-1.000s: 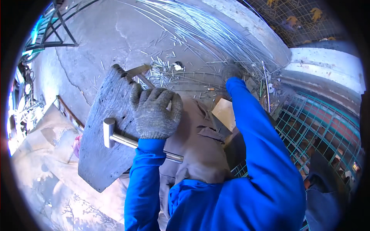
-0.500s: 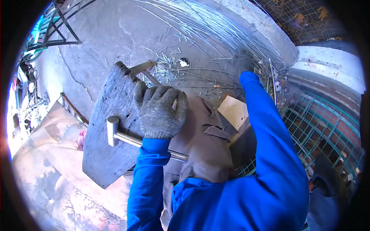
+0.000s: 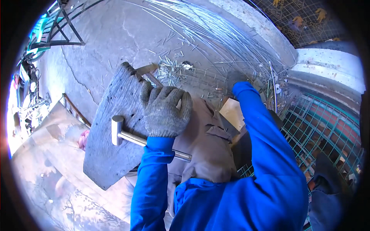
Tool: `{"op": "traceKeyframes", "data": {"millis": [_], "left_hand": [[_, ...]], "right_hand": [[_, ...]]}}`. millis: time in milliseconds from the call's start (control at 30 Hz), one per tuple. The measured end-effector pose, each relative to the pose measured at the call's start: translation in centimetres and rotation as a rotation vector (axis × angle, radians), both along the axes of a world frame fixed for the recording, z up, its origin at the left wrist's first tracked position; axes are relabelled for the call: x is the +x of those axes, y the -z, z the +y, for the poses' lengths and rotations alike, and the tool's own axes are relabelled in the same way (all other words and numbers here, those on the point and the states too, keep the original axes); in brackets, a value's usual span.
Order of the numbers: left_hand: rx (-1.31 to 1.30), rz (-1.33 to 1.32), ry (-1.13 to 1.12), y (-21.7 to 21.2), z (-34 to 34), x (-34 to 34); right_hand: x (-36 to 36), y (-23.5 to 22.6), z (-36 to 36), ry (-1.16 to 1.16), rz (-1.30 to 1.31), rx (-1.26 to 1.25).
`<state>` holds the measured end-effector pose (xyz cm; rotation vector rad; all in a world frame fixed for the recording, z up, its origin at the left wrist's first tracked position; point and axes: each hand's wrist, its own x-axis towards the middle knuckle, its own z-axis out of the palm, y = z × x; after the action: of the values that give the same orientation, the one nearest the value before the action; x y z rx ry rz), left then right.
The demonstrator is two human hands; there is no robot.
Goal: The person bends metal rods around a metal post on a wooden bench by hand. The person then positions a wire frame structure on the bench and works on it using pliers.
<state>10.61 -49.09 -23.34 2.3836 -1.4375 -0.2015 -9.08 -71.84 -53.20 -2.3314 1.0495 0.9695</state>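
Head view looks straight down at the left hand (image 3: 165, 111) in a grey knit glove, fingers spread and pressed flat on the right edge of a weathered grey wooden board (image 3: 115, 131) that rests across the lap, probably pinning it so it doesn't slide, and it isn't gripping anything. A steel hammer with a shiny metal handle (image 3: 133, 137) lies loose on the board just near of that palm, handy for a grab I guess. The right hand (image 3: 235, 77) reaches far and right into the bundle of thin silvery wire rods (image 3: 216, 38) on the cracked concrete floor (image 3: 111, 34), and can't tell if it's closed on any, with a green wire mesh panel (image 3: 320, 127) off to the right.
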Motion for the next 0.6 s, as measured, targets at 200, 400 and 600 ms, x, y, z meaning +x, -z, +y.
{"op": "traceKeyframes", "data": {"millis": [200, 400, 600], "left_hand": [[-0.034, -0.043, 0.028, 0.1, 0.2, 0.0], [0.022, -0.016, 0.009, -0.3, 0.1, -0.2], [0.034, -0.039, -0.001, -0.5, -0.1, -0.4]], "right_hand": [[-2.1, -2.2, -2.4, 0.276, -0.175, 0.032], [-1.9, -5.7, -5.4, 0.263, -0.738, -0.100], [-0.6, -10.1, -6.4, 0.571, -0.891, -0.260]]}}
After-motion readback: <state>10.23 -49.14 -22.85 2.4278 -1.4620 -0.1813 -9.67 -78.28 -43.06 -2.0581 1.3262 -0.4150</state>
